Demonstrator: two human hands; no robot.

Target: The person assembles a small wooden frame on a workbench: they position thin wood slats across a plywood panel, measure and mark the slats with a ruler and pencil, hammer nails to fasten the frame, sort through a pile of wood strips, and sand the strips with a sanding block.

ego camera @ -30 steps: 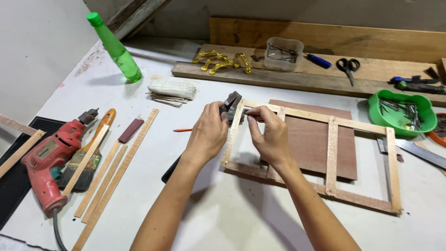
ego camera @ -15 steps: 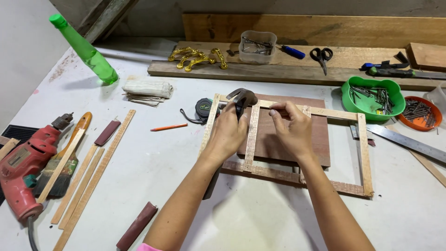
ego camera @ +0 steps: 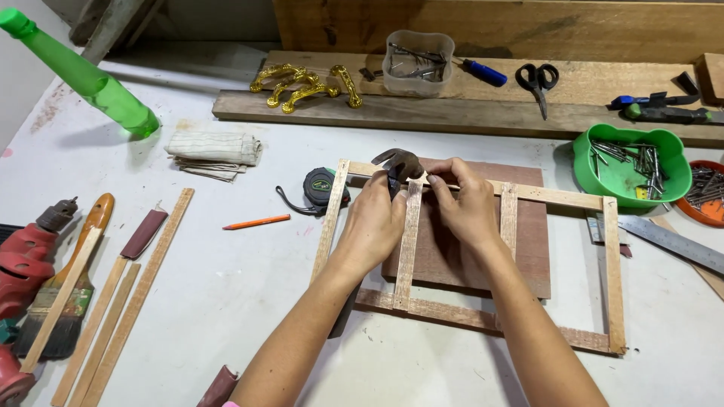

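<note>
A light wooden frame with several upright slats lies flat on the white table, over a brown board. My left hand grips a dark claw hammer close under its head, which sits over the top rail where the second slat meets it. The handle runs back under my left forearm. My right hand is right beside it, fingertips pinched on the top rail at that same joint. What the fingertips pinch is too small to see.
A tape measure, orange pencil and folded cloth lie left of the frame. Loose slats, a brush and a red drill are at far left. A green nail bowl, steel ruler, scissors, gold handles and green bottle are behind.
Both hands and the hammer have shifted right along the top rail, from the frame's left corner to the second slat. The head camera has moved closer and to the left.
</note>
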